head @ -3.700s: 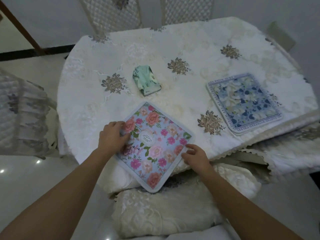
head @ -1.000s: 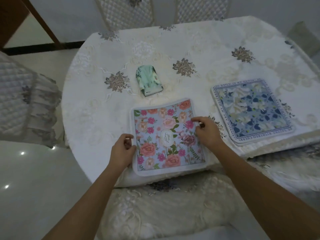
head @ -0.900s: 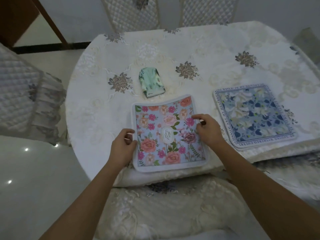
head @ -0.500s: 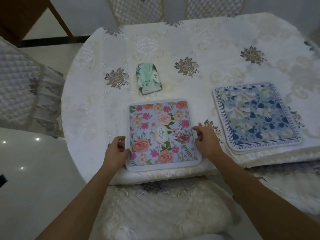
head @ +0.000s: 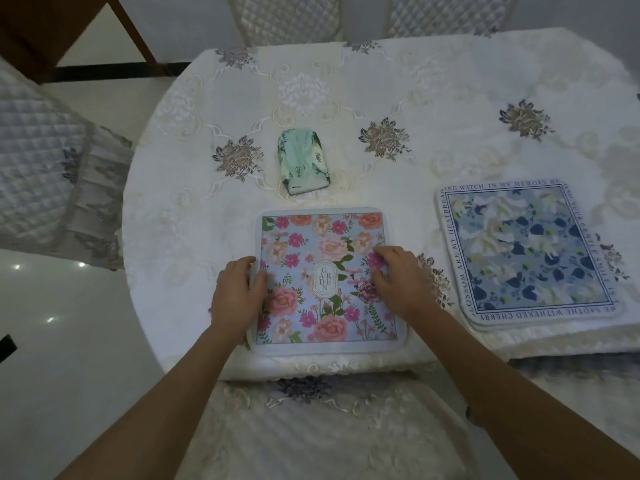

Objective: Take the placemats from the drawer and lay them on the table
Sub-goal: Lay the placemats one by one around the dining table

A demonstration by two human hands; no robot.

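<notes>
At the far left stands a quilted chair (head: 41,161), just beside the round table (head: 180,216) with its cream embroidered cloth. Past the middle of the table lies a small green packet (head: 303,164), near the far edge of the pink floral placemat (head: 325,237), which lies flat and square at the table's near edge. The left hand (head: 237,294) grips that placemat's left edge, thumb on top and fingers curled at the rim. The right hand (head: 398,282) rests over its right edge, bent fingers and thumb pressing down on the printed face. Further right, apart from the first, a blue floral placemat (head: 523,251) with lettering round its border lies flat near the table's near edge, a second rim showing beneath it. Below the hands a cushioned chair seat (head: 311,431) is tucked at the table.
</notes>
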